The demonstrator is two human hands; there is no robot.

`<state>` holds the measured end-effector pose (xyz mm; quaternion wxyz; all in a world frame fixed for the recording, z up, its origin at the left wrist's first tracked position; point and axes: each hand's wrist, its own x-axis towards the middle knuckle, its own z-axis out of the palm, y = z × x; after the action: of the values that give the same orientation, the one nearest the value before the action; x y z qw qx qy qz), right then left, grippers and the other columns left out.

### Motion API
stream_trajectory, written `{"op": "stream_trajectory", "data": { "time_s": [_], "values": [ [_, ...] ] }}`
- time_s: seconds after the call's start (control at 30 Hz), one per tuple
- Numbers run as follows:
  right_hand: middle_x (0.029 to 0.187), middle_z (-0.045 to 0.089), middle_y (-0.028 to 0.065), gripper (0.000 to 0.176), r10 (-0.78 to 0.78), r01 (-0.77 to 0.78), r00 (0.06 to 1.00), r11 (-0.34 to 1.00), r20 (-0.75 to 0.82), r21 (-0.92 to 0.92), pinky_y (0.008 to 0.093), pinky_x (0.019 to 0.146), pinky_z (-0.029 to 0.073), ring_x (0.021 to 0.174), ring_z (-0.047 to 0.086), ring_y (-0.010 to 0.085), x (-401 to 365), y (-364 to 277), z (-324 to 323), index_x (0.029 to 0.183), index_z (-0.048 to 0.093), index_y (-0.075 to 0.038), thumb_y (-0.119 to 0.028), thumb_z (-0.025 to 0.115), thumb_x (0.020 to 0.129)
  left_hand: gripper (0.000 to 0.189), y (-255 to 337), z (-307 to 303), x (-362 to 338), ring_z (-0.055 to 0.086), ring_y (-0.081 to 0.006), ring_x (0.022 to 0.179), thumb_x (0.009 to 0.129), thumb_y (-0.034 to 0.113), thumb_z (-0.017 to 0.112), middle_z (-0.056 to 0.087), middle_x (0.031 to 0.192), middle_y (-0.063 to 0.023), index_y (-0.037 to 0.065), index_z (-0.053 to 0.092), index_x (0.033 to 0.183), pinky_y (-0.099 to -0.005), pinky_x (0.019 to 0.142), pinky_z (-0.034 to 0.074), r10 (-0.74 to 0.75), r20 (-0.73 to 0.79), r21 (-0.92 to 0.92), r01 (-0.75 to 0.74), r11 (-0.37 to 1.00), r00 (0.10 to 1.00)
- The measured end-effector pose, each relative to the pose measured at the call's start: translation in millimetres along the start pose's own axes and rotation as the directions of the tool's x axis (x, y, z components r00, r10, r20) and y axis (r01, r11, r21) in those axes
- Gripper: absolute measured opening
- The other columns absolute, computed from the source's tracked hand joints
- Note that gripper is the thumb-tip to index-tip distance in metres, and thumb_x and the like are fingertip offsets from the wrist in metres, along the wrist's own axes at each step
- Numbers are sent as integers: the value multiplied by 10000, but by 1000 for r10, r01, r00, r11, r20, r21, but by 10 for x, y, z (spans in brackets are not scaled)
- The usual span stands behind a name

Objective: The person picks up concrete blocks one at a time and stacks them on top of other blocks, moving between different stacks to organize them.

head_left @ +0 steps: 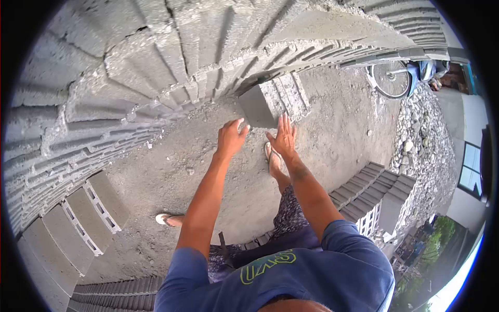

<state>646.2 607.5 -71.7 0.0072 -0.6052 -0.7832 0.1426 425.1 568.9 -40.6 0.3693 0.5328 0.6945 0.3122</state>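
Observation:
Both arms reach forward over the dirt ground. My left hand (232, 137) is open, thumb and fingers apart, just short of the near left side of a short stack of grey concrete blocks (256, 105). Fingers stretched out, my right hand (284, 136) is open too, its fingertips overlapping the near right corner of that stack in this view. The stack's smooth grey face points left, and its rough ribbed side faces up and right. Neither hand has anything in its grasp.
A tall wall of stacked concrete blocks (150, 67) curves along the left and far side. More blocks (88, 213) stand at lower left, and another stack (364, 190) is at right. Beyond lie a gravel heap (421, 130) and a parked wheeled vehicle (391, 79). Sandalled feet (273, 158) stand on dirt.

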Motion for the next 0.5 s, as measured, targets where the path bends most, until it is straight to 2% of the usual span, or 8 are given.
{"op": "stream_trajectory", "data": {
  "time_s": [0.1, 0.13, 0.17, 0.23, 0.3, 0.33, 0.4, 0.5],
  "values": [
    [1550, 134, 137, 1034, 26, -28, 989, 1000, 147, 10, 604, 1103, 118, 1437, 107, 308, -65, 6, 27, 1472, 139, -19, -459, 713, 733, 475, 317, 719, 1240, 569, -377, 1047, 856, 374, 598, 609, 1100, -228, 11, 597, 1162, -442, 924, 441, 120, -118, 95, -109, 990, 986],
    [1551, 132, 132, 1039, 31, -34, 988, 999, 153, 18, 599, 1108, 111, 1438, 103, 304, -55, 1, 5, 1473, 129, -20, -479, 700, 737, 552, 323, 878, 1563, 552, -372, 1097, 865, 452, 557, 590, 1151, -234, 37, 570, 1229, -430, 961, 418, 133, -50, 330, -109, 938, 990],
    [1552, 130, 126, 1044, 33, -38, 985, 999, 167, 24, 594, 1112, 103, 1439, 99, 301, -85, 29, -2, 1475, 120, -21, -500, 688, 741, 653, 545, 830, 1752, 531, -354, 1142, 828, 542, 560, 585, 1175, -237, 49, 562, 1257, -427, 988, 399, -51, -4, 428, 48, 903, 999],
    [1550, 131, 131, 1027, 8, -16, 983, 999, 185, 43, 589, 1115, 101, 1438, 101, 308, -115, 99, 10, 1472, 121, -16, -510, 666, 755, 889, 460, 814, 2125, 492, -377, 1211, 729, 713, 547, 539, 1263, -258, 32, 524, 1301, -433, 1019, 388, -293, 172, 250, 246, 936, 941],
    [1548, 131, 136, 1011, -29, 18, 983, 998, 183, 61, 585, 1118, 100, 1436, 103, 315, -137, 113, 41, 1470, 121, -11, -520, 643, 770, 960, 470, 847, 2129, 502, -379, 1208, 690, 758, 543, 517, 1290, -263, 24, 515, 1308, -419, 1013, 402, -255, 355, 643, -37, 765, 899],
    [1543, 140, 149, 990, -45, 36, 979, 998, 196, 47, 585, 1118, 103, 1433, 108, 325, -157, 110, 36, 1467, 130, -6, -520, 625, 781, 960, 460, 868, 2111, 502, -379, 1208, 690, 758, 543, 517, 1290, -263, 24, 515, 1308, -419, 1013, 402, -262, 348, 650, -30, 759, 900],
    [1527, 158, 186, 959, -73, 59, 977, 996, 198, 73, 584, 1119, 95, 1420, 128, 356, -208, 89, 43, 1457, 150, 10, -510, 606, 793, 997, 387, 922, 2058, 512, -382, 1189, 664, 776, 562, 521, 1288, -259, 41, 493, 1333, -405, 1024, 396, -268, 304, 344, 157, 926, 914],
    [1529, 172, 163, 978, -116, 90, 984, 980, 137, 180, 616, 1096, 95, 1410, 176, 330, -553, 50, 59, 1465, 153, -15, -448, 665, 753, 995, 465, 841, 1647, 498, -403, 1187, 656, 763, 597, 517, 1289, -253, 50, 483, 1340, -425, 1018, 400, -264, 359, 391, 113, 913, 895]
  ]
}}
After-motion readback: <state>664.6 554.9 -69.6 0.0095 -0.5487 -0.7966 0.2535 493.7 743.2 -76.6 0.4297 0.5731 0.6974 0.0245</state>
